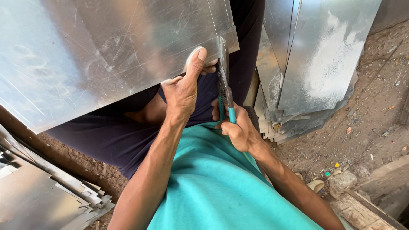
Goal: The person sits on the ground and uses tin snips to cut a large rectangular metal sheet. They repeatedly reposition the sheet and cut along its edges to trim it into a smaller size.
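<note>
Sheet-metal workshop: stacked cut metal sheets point(306, 64) on dirt floor point(375, 106)

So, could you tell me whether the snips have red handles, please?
No, the snips in the right hand have teal handles, and their blades meet the edge of the metal sheet.
</note>
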